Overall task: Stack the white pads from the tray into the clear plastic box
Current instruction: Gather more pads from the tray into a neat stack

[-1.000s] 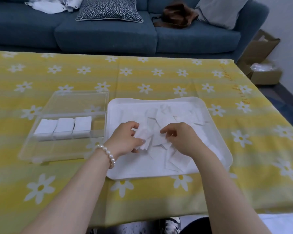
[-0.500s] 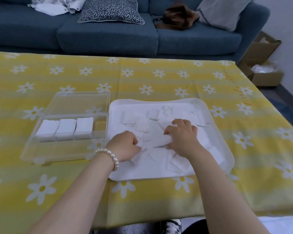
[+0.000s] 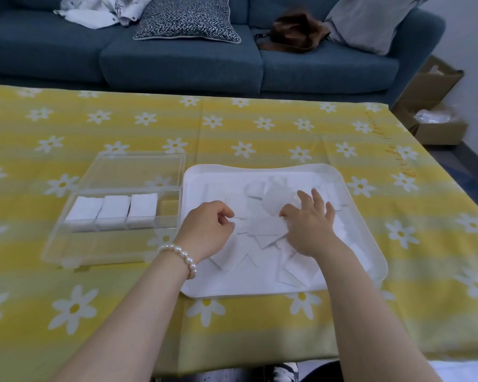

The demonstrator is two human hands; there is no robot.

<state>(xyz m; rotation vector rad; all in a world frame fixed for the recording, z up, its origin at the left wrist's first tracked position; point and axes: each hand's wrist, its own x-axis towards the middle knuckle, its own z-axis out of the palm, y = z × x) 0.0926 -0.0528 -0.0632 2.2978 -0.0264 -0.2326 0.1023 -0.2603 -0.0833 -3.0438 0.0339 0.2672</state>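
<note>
A white tray [image 3: 367, 244] sits on the table with several loose white pads [image 3: 268, 230] scattered in it. Left of it stands the clear plastic box [image 3: 94, 249] with its lid folded back; three stacks of pads [image 3: 113, 206] fill its row, beside one bare compartment at the right end. My left hand [image 3: 207, 230], with a pearl bracelet on the wrist, rests in the tray's left part with its fingers curled on a few pads. My right hand [image 3: 311, 224] lies flat over the pile's middle, fingers spread and thumb touching a pad.
The table wears a yellow cloth with white daisies [image 3: 260, 128]. Behind it is a blue sofa [image 3: 182, 64] with cushions, clothes and a brown bag. A cardboard box [image 3: 436, 117] stands on the floor at the far right.
My right hand has let go of the pad it pinched and spread its fingers forward over the pile. My left hand has dropped lower in the tray with its fingers curled tighter.
</note>
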